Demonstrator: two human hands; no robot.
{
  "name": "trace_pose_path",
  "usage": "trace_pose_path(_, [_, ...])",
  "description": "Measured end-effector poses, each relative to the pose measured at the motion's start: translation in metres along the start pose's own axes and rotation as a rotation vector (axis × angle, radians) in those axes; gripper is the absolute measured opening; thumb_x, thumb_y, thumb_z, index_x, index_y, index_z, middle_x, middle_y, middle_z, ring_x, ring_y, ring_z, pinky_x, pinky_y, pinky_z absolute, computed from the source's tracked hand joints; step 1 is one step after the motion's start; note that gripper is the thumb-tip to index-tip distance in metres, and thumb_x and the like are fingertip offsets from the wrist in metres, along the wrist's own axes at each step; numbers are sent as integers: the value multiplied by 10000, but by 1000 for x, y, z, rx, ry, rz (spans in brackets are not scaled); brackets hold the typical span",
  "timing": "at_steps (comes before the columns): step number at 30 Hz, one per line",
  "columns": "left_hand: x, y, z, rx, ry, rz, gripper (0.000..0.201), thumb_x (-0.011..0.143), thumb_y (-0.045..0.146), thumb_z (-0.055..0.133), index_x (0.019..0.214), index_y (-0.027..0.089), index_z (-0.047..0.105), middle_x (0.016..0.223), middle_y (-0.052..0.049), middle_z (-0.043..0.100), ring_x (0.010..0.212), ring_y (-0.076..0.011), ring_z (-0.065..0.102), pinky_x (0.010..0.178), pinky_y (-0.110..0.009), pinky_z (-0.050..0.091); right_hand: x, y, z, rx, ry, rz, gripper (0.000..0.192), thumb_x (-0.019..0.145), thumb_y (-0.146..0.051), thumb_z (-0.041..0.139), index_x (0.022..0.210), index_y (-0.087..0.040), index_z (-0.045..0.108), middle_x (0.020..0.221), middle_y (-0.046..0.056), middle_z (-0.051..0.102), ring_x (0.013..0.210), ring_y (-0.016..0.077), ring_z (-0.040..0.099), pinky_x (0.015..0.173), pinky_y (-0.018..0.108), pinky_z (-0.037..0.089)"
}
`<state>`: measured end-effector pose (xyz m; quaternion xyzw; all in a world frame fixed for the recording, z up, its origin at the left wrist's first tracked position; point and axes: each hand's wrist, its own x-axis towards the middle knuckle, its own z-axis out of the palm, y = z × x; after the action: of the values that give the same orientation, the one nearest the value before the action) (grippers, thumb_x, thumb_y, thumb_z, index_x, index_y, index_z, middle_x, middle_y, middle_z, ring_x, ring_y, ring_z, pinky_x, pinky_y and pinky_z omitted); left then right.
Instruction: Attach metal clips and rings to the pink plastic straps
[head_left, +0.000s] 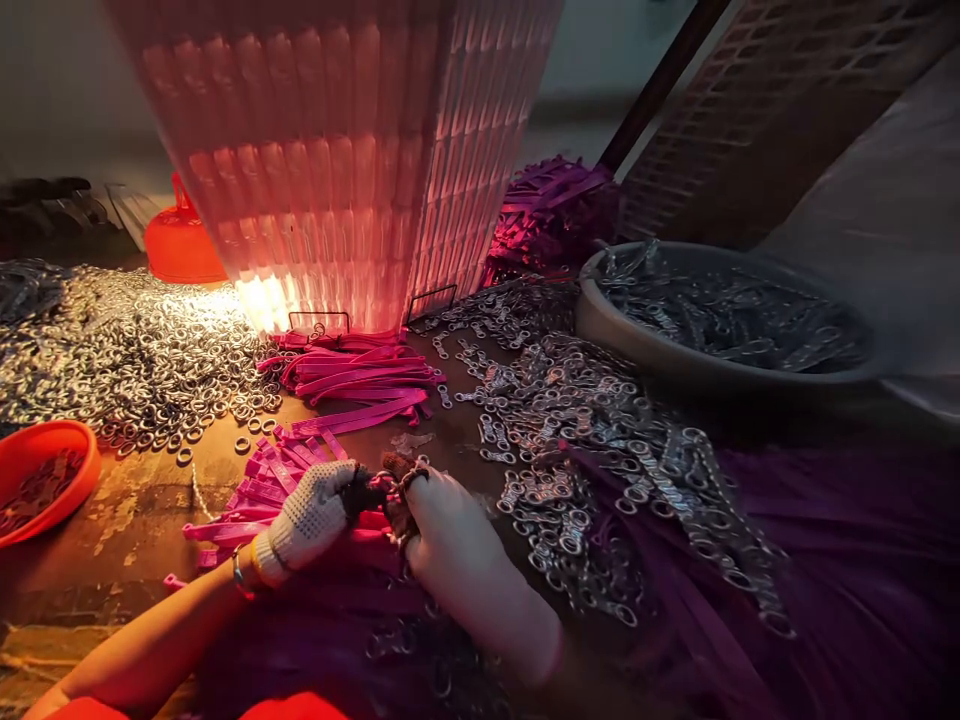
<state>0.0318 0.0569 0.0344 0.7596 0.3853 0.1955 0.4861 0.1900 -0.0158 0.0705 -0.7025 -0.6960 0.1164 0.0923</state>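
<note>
My left hand (319, 510), in a white dotted glove with dark fingertips, is closed near the middle of the table. Its fingertips meet those of my right hand (450, 535), gloved in the same way and also closed. Between them glints a small metal piece (386, 478), ring-like but mostly hidden by the fingers. Pink straps (277, 475) lie fanned out beneath and beside my left hand. To the right of my right hand spreads a heap of metal clasps (555, 480) with ringed ends. More clasps lie in shadow below my wrists.
Metal rings (150, 350) are piled at left, under a red lamp (184, 240). A red bowl (56, 510) holds small metal parts. A ribbed translucent panel (315, 180) stands behind a pink strap bundle (352, 375). A large tub (600, 310) of metal pieces is at right, near purple straps (825, 560).
</note>
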Motion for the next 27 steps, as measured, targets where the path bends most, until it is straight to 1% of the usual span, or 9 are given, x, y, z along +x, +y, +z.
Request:
trace_pose_path(3, [-9, 2, 2, -8, 10, 0, 281, 886, 360, 549, 731, 142, 638, 675, -33, 633, 610, -140, 510, 573, -241, 376, 3, -1, -9, -16, -161, 11, 289, 692, -41, 518, 928, -166, 628, 863, 79, 706, 771, 196, 637, 637, 277, 355])
trace_pose_path(5, [-14, 1, 5, 32, 12, 18, 252, 883, 320, 543, 739, 146, 655, 705, -42, 663, 631, -153, 536, 587, -246, 382, 4, 0, -7, -47, -219, 32, 282, 711, -38, 505, 932, -167, 624, 829, 79, 719, 730, 188, 650, 602, 278, 335])
trace_pose_path(8, [-18, -4, 6, 115, 0, 59, 218, 864, 213, 509, 692, 149, 626, 674, -32, 641, 617, -143, 514, 567, -239, 346, 2, 0, 2, -105, -212, -36, 224, 719, -56, 501, 881, -157, 618, 799, 94, 720, 693, 189, 653, 573, 287, 317])
trace_pose_path(13, [-19, -2, 0, 138, -130, 126, 194, 803, 75, 457, 695, 152, 600, 679, -12, 615, 619, -127, 491, 567, -231, 330, -6, 3, 16, -212, -165, -212, 119, 712, -114, 527, 805, -147, 593, 694, 96, 689, 635, 199, 642, 529, 309, 247])
trace_pose_path(18, [-18, 5, -2, 206, -120, 150, 218, 797, 59, 436, 735, 154, 621, 719, -19, 634, 656, -146, 524, 594, -243, 350, -3, 3, 17, -272, -118, -234, 108, 733, -102, 506, 781, -144, 593, 662, 104, 676, 622, 211, 648, 520, 325, 193])
trace_pose_path(20, [-17, 9, -9, 288, -106, 165, 215, 759, 46, 456, 731, 159, 637, 709, -12, 640, 642, -143, 534, 594, -240, 353, -1, 3, 13, -257, -130, -237, 102, 730, -105, 513, 776, -149, 593, 656, 97, 677, 615, 206, 646, 516, 326, 181])
trace_pose_path(22, [-18, 12, -22, 356, -95, 177, 202, 744, 62, 493, 742, 172, 662, 717, -12, 661, 636, -144, 553, 595, -237, 365, -2, 1, 7, -224, -146, -252, 98, 723, -119, 526, 783, -157, 595, 658, 85, 683, 605, 195, 639, 515, 326, 172])
trace_pose_path(25, [-22, 9, -50, 349, -49, 145, 166, 800, 140, 548, 786, 197, 703, 764, -23, 710, 667, -154, 606, 622, -230, 414, -9, -1, -1, -163, -159, -248, 101, 729, -141, 546, 805, -168, 606, 687, 65, 700, 599, 180, 626, 525, 321, 178])
trace_pose_path(27, [-27, 1, -66, 317, -47, 80, 159, 842, 210, 574, 806, 214, 729, 782, -27, 732, 685, -161, 637, 648, -232, 448, -16, 1, -4, -105, -163, -219, 70, 763, -174, 559, 807, -177, 614, 690, 50, 701, 594, 173, 616, 532, 315, 200])
